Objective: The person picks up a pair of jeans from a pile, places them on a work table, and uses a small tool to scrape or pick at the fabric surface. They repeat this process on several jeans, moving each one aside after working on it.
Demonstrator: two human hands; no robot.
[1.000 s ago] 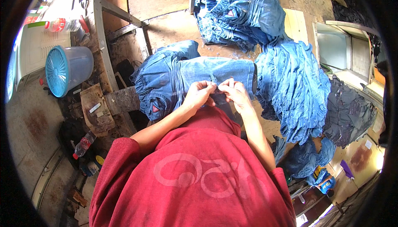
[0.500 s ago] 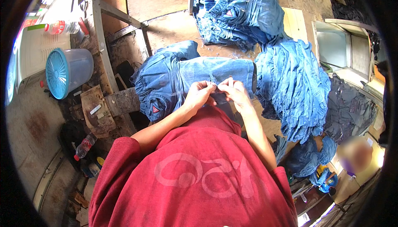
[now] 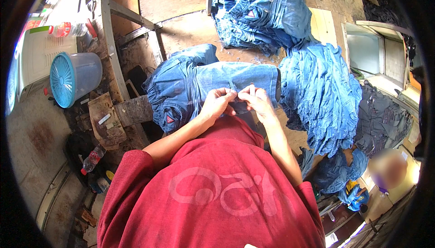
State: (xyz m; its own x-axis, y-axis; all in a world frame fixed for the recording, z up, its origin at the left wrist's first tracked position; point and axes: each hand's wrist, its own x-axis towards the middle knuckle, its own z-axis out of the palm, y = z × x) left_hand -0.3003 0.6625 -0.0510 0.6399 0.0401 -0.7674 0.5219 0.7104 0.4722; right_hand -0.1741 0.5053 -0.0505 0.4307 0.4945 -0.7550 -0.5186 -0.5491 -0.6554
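Observation:
In front of me lies a pair of blue jeans [image 3: 213,78], one leg stretched out to the right and the gathered waist bunched at the left. My left hand [image 3: 219,101] is closed in a pinch over the near edge of that leg. Close beside it, my right hand [image 3: 255,98] pinches too, its thumb and forefinger nearly meeting the left fingertips. Whatever lies between the fingers is too small to make out. A frayed pale patch on the denim shows just beyond the fingertips.
A tall stack of folded jeans [image 3: 263,12] stands beyond my hands, and a heap of blue denim [image 3: 319,96] lies to the right. Dark garments [image 3: 383,116] lie farther right. At left are a clear bucket with a blue lid [image 3: 63,80], a wooden frame [image 3: 113,44] and a bottle [image 3: 94,159].

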